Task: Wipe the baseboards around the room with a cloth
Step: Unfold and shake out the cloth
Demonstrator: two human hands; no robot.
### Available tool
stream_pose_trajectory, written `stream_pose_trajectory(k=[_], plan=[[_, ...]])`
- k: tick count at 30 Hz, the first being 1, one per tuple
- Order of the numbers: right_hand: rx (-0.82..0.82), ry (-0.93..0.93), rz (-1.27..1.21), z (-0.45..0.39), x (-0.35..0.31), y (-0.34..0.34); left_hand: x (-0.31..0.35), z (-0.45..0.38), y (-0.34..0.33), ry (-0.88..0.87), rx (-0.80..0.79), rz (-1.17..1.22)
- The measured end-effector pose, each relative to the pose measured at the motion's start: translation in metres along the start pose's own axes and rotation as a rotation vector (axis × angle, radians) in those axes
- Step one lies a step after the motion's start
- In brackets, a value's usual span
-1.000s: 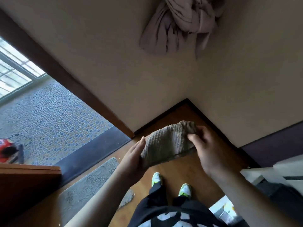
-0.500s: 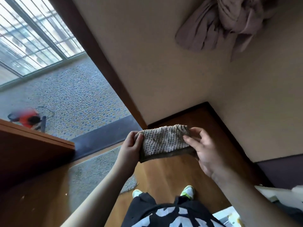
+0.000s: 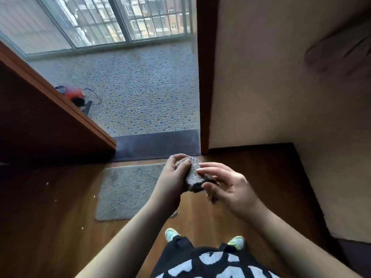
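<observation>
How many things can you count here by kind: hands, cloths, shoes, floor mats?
Hands: 2, the left hand and the right hand, both holding the cloth
Cloths: 1, the folded cloth
Shoes: 2, the left shoe and the right shoe
Floor mats: 1, the grey mat
Total: 6

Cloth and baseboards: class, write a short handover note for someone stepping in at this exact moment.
Left hand grips the folded cloth at chest height. Right hand pinches its near end with finger and thumb.
Baseboard runs along the wall ahead, right of the doorway; nothing touches it.
Done: cloth folded into a pad.
Left: crouch, wipe the baseboards around the room. The grey mat lies by the threshold.
</observation>
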State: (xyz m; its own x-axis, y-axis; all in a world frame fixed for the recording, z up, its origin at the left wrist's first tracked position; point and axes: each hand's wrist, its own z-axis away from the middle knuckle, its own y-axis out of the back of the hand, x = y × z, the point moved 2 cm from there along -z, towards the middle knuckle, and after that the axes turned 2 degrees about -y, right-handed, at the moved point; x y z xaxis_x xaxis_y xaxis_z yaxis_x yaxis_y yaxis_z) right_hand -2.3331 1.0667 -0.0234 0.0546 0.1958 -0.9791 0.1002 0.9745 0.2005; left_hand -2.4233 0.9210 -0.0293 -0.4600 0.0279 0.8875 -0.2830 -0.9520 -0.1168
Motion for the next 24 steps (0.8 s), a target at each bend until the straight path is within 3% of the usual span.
stream_pose_trajectory(k=[4,7,11,18,24], plan=[[-0.032,0.063,0.108,-0.028,-0.020,-0.043,0.008,0.005,0.057,0.022,-0.017,0.185],[-0.036,0.043,0.085,-0.046,-0.032,-0.075,0.016,0.013,0.096,0.004,-0.134,0.355],[-0.021,0.043,0.044,-0.068,-0.046,-0.126,0.029,0.020,0.142,-0.085,-0.246,0.341],[-0.028,-0.089,-0.133,-0.095,-0.060,-0.198,0.029,0.034,0.212,-0.291,-0.110,0.077],[-0.106,-0.326,-0.380,-0.115,-0.058,-0.219,0.033,0.032,0.233,-0.271,-0.032,0.185]])
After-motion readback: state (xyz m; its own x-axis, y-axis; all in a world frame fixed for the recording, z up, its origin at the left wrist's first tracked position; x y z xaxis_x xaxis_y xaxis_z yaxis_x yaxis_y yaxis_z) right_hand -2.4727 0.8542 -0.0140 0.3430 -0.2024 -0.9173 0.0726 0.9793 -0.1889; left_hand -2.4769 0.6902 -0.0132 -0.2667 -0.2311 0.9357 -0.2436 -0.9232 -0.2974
